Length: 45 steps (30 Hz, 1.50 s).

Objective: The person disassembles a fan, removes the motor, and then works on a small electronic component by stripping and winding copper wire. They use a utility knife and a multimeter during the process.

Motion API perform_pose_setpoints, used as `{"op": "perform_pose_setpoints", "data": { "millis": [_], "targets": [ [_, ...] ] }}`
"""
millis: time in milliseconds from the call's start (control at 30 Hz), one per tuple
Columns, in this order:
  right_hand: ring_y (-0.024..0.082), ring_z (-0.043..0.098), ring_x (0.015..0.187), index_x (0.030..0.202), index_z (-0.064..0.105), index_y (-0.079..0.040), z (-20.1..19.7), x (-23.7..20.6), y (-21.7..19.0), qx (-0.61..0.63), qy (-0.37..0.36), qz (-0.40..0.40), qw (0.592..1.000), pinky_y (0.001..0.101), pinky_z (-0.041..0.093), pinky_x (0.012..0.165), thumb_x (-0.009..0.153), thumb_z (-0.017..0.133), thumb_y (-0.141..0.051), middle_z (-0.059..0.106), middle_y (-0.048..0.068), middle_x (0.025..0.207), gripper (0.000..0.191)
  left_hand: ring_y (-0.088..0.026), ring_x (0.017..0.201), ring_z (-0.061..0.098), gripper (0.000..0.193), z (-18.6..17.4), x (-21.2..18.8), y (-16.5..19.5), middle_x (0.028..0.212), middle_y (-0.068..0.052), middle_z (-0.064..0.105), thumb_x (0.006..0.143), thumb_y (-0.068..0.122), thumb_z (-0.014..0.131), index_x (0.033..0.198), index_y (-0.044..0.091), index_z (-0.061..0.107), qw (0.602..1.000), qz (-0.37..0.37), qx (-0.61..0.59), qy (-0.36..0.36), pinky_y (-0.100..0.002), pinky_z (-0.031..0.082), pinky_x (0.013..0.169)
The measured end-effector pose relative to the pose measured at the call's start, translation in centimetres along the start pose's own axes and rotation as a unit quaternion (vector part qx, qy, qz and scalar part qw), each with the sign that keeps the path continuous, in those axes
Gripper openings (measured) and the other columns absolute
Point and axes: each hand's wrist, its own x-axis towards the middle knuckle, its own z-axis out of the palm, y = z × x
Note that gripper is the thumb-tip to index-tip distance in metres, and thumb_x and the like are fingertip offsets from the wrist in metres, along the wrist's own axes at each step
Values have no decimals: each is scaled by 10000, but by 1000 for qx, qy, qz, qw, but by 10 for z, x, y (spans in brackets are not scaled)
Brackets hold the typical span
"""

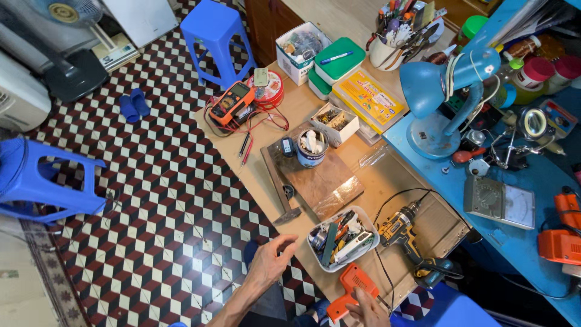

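My right hand point(369, 309) at the bottom edge grips an orange pistol-shaped tool point(350, 289) by its handle, just below a white tray of hand tools point(341, 237). My left hand point(271, 259) hovers with fingers spread and nothing in it, above the tiled floor by the near corner of the wooden workbench point(387, 181). A yellow and black cordless drill point(407, 235) lies on the bench to the right of the tray.
On the bench are a wooden board point(321, 181) with a blue tin point(312, 149), an orange multimeter point(231, 104) with leads, boxes, and a blue desk lamp point(442, 91). A blue table point(532, 175) at the right holds meters. Blue stools point(213, 30) stand on the floor.
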Motion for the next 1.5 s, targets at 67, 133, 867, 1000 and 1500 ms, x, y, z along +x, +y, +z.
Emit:
{"op": "perform_pose_setpoints", "data": {
  "millis": [67,133,867,1000,1500],
  "targets": [
    [367,763,1054,1431,579,-55,2,9,-16,24,9,8,1000,459,597,924,927,574,-448,671,205,1337,639,-196,899,739,331,-9,51,6,985,-129,767,924,289,679,1202,118,734,999,40,32,15,-326,567,782],
    [355,760,1057,1417,585,-51,11,16,-36,27,44,20,998,449,590,923,930,579,-440,681,198,1319,624,-229,902,751,317,-17,108,14,1007,-123,777,926,273,663,1181,96,727,992,118,7,34,-339,576,794],
    [361,754,1046,1400,615,1,235,22,-96,95,375,143,911,451,580,910,906,670,-372,734,243,1200,621,-360,1080,642,132,18,495,100,1191,-131,719,769,257,830,886,195,831,919,334,207,-23,-461,536,884],
    [362,753,1044,1397,621,10,245,20,-103,102,383,149,906,451,579,908,902,687,-359,744,251,1179,622,-346,1106,640,90,24,499,101,1218,-112,717,774,264,825,842,204,825,916,296,259,-77,-453,535,910],
    [333,755,1002,1343,651,49,279,8,-111,133,417,116,892,406,573,879,870,734,-363,756,251,1131,632,-304,1022,683,259,29,502,132,1163,-81,713,834,242,800,1066,140,749,880,366,233,-194,-415,554,811]
  ]
}}
